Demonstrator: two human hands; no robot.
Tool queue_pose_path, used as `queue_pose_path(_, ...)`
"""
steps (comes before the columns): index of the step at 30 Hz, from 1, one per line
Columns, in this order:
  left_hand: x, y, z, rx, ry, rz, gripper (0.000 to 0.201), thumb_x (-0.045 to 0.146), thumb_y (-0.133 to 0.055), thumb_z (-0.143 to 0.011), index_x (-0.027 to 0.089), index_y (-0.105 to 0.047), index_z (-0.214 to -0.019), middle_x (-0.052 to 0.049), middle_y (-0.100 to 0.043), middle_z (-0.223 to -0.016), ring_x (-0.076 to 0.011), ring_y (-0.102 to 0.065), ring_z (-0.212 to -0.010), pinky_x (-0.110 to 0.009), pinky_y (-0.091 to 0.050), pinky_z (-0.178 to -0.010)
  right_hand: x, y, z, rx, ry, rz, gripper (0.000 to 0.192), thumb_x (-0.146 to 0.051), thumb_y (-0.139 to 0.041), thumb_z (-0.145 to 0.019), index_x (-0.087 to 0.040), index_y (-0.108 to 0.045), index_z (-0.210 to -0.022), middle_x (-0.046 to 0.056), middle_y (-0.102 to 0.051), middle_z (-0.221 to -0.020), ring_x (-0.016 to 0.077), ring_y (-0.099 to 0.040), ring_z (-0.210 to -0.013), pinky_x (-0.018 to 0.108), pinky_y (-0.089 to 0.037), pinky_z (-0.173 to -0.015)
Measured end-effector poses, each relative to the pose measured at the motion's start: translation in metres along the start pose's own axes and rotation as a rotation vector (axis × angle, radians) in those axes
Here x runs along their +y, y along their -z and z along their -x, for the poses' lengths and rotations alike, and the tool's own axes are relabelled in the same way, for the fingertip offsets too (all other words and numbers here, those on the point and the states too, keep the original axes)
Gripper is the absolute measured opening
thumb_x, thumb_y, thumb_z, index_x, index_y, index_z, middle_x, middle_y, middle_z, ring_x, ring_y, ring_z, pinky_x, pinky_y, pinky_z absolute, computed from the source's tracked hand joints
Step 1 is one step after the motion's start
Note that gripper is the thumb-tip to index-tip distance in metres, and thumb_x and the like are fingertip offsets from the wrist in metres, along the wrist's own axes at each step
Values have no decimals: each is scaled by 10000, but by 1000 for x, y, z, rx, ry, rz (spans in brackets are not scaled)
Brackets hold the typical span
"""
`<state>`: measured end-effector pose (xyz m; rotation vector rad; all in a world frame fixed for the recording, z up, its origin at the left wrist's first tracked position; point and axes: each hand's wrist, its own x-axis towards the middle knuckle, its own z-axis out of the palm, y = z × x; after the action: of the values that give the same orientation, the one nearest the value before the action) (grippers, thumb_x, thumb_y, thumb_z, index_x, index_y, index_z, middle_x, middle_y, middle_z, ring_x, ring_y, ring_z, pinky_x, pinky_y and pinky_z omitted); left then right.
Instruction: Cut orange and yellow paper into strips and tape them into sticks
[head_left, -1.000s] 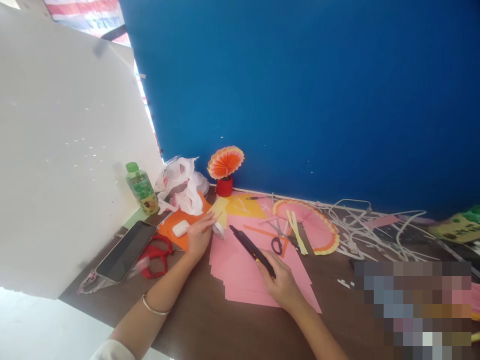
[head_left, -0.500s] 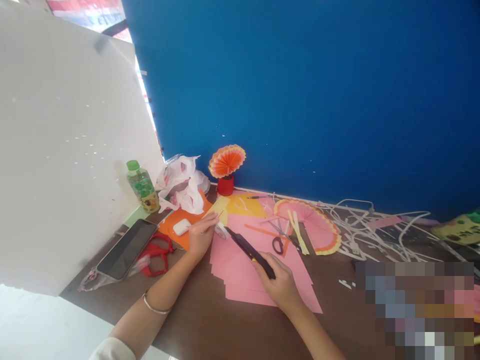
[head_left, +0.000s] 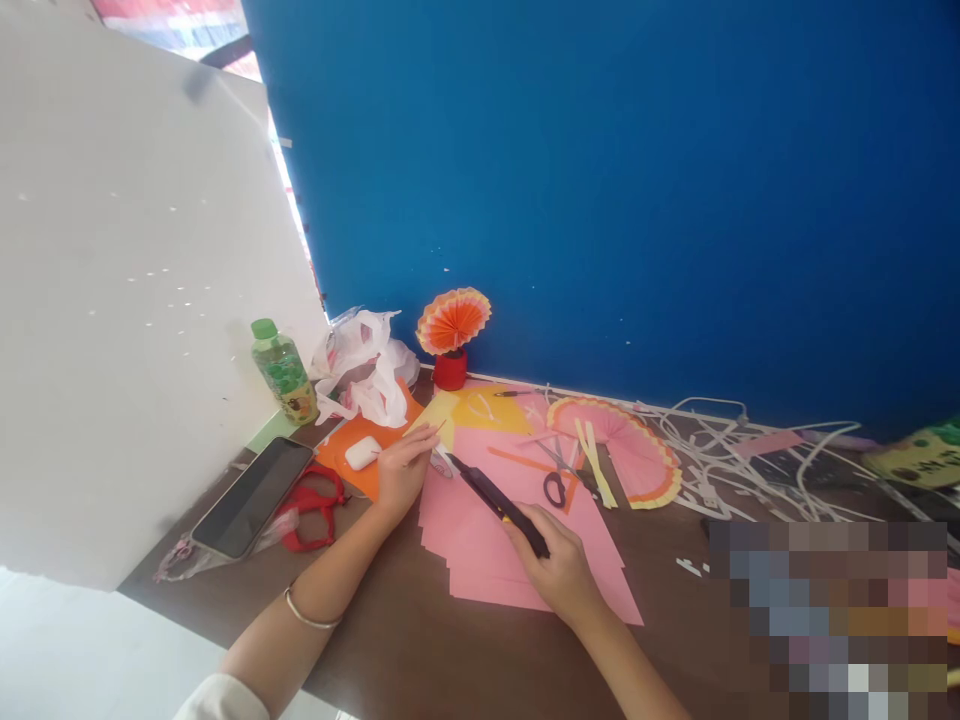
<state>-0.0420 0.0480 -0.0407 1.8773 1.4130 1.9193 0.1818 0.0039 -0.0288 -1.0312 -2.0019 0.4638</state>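
Note:
My right hand (head_left: 561, 570) grips a black utility knife (head_left: 495, 497) and points its tip up-left over a stack of pink paper sheets (head_left: 487, 545). My left hand (head_left: 403, 467) rests at the stack's upper left corner, fingers pinching a thin stick beside a small folded paper piece (head_left: 442, 462). The knife tip sits close to those fingers. A white earbuds case (head_left: 363, 452) lies on orange paper (head_left: 352, 468) just left of my left hand.
A phone (head_left: 253, 498) and red scissors (head_left: 311, 508) lie at the left, a green-capped bottle (head_left: 283, 372) and a plastic bag (head_left: 365, 372) behind. Dark scissors (head_left: 559, 478), a pink paper fan (head_left: 626, 455), an orange fan in a red pot (head_left: 452, 335), tangled white cables (head_left: 750, 455) lie right.
The knife has swung a little leftward, bringing its tip nearer my left hand. My left hand's fingers have stretched out slightly toward the folded piece.

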Motion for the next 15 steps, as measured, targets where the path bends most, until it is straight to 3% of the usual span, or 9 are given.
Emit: queue_pose_path(15, 4, 1, -2, 32, 132, 24, 169, 131, -560, -731, 194, -699, -804, -43, -694, -912, -213, -647, -887, -386, -532, -837, -11, 2, 1, -42, 21, 80, 170, -268, -453, -853, -190, -535, -980, 51, -579, -746, 176, -577, -686, 288, -477, -637)
